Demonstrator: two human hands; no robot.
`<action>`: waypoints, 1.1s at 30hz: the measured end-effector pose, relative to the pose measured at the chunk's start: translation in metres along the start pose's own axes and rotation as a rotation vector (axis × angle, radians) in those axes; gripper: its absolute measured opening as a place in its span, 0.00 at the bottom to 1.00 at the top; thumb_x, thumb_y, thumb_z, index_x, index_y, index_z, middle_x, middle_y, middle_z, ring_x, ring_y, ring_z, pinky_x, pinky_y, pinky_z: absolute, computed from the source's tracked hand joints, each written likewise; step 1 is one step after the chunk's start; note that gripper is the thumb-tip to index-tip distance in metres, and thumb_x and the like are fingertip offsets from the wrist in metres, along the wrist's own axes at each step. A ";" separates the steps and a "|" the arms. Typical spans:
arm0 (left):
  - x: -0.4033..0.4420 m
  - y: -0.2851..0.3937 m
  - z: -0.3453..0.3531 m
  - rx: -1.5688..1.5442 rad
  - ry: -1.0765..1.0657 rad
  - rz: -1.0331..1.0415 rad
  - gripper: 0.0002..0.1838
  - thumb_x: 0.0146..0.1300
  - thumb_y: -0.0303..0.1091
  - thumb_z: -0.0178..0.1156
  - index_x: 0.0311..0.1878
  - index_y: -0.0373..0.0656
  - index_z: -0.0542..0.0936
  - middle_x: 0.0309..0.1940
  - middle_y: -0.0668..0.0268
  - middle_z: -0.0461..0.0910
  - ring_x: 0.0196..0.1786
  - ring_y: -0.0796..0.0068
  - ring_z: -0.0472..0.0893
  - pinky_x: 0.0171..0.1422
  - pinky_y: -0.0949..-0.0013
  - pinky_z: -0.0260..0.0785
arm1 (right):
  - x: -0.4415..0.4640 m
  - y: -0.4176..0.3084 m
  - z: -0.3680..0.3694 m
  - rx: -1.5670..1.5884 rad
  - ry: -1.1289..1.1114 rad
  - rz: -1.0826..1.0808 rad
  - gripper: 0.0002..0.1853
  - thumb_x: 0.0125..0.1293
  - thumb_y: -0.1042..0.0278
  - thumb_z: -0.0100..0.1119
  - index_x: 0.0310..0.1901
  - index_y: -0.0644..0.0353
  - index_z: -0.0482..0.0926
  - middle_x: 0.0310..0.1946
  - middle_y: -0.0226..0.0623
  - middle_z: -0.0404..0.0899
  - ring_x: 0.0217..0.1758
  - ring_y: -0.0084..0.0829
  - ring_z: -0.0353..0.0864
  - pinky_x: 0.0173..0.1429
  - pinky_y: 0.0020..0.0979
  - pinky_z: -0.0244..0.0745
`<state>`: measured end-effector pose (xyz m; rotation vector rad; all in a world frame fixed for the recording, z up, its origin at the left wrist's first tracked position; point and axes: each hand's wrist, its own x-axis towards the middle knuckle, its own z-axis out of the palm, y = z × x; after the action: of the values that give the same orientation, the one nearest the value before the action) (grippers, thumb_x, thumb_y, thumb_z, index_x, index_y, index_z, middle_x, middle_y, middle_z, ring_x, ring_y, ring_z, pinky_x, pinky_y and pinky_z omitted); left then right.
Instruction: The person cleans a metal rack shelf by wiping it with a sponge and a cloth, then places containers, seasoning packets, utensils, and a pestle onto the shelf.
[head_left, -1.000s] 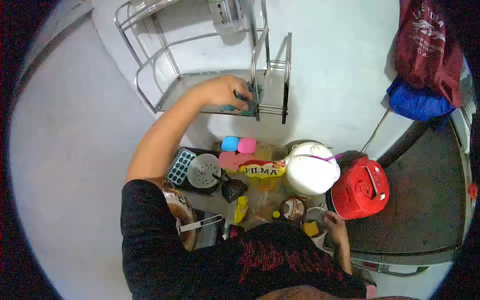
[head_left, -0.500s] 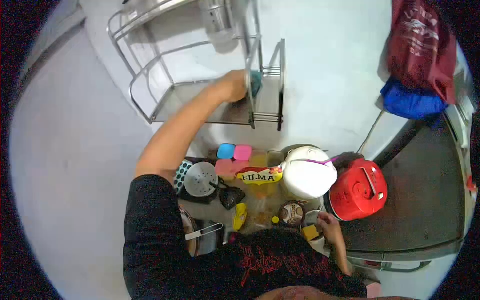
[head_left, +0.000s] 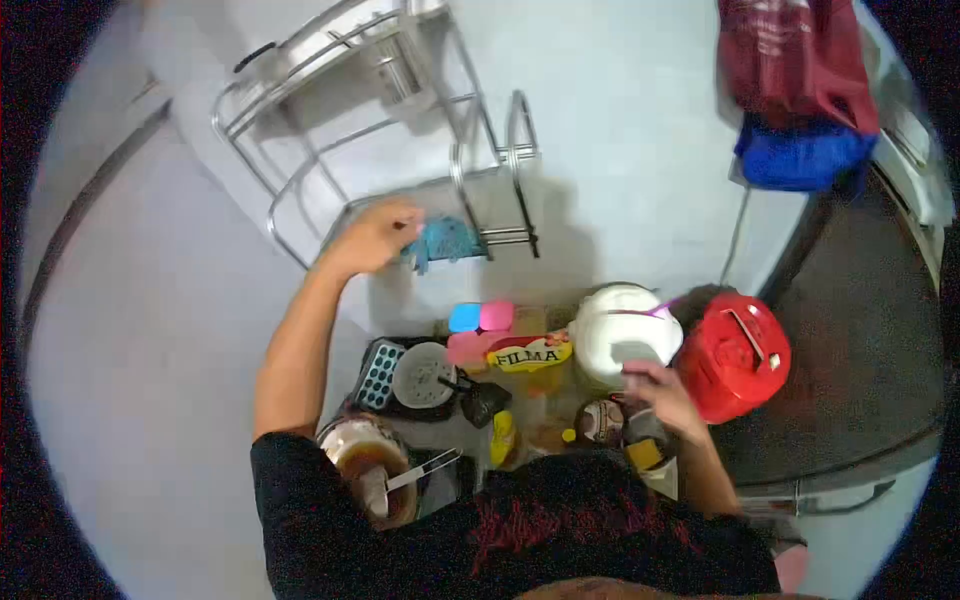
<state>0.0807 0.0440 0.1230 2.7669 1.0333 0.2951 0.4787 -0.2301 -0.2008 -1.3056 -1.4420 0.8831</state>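
Observation:
My left hand [head_left: 380, 237] is on the lower shelf of a metal wall rack [head_left: 460, 180]. Its fingers are closed on one end of a blue-green cloth [head_left: 447, 240], which lies crumpled near the shelf's right side. Low on the right, my right hand [head_left: 665, 397] hovers in front of a white rice cooker [head_left: 628, 325], blurred, its fingers apart and nothing clearly in them. A grey patch on the cooker by the fingertips may be a shadow. Below this hand sit a brown-and-white round container [head_left: 602, 422] and a yellow piece [head_left: 645, 455].
A red rice cooker [head_left: 738, 355] stands at the right. Further left are a FILMA packet [head_left: 530, 352], a white strainer bowl [head_left: 424, 376], a black plastic bag [head_left: 485, 403] and a pan of brown liquid [head_left: 370, 465]. A steel canister [head_left: 397, 75] stands on the upper shelf.
My left hand has moved left and down along the lower shelf with the cloth. My right hand has risen from the containers towards the white cooker. The view has shifted slightly.

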 end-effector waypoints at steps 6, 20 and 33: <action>0.012 -0.003 0.047 0.209 0.380 0.055 0.12 0.65 0.32 0.62 0.49 0.37 0.82 0.44 0.52 0.82 0.48 0.50 0.82 0.55 0.55 0.74 | 0.162 -0.119 -0.002 0.206 0.128 -0.158 0.15 0.78 0.62 0.58 0.57 0.62 0.80 0.48 0.35 0.83 0.38 0.27 0.82 0.42 0.29 0.80; -0.017 0.045 0.044 -0.208 0.385 -0.282 0.27 0.69 0.54 0.65 0.50 0.34 0.82 0.42 0.46 0.83 0.45 0.50 0.84 0.51 0.55 0.75 | 0.321 -0.165 -0.011 -0.156 0.210 -0.048 0.16 0.67 0.57 0.64 0.41 0.63 0.76 0.34 0.38 0.80 0.28 0.29 0.78 0.25 0.36 0.68; -0.050 0.211 0.125 -0.745 0.638 -0.115 0.23 0.71 0.46 0.67 0.59 0.41 0.76 0.45 0.63 0.83 0.41 0.71 0.82 0.43 0.67 0.75 | 0.056 -0.104 -0.025 0.584 0.274 0.190 0.09 0.82 0.61 0.49 0.53 0.55 0.71 0.36 0.37 0.82 0.32 0.30 0.83 0.32 0.32 0.78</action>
<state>0.2064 -0.1574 0.0444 1.9502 0.9195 1.2977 0.4754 -0.1942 -0.0853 -1.0693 -0.7714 1.0987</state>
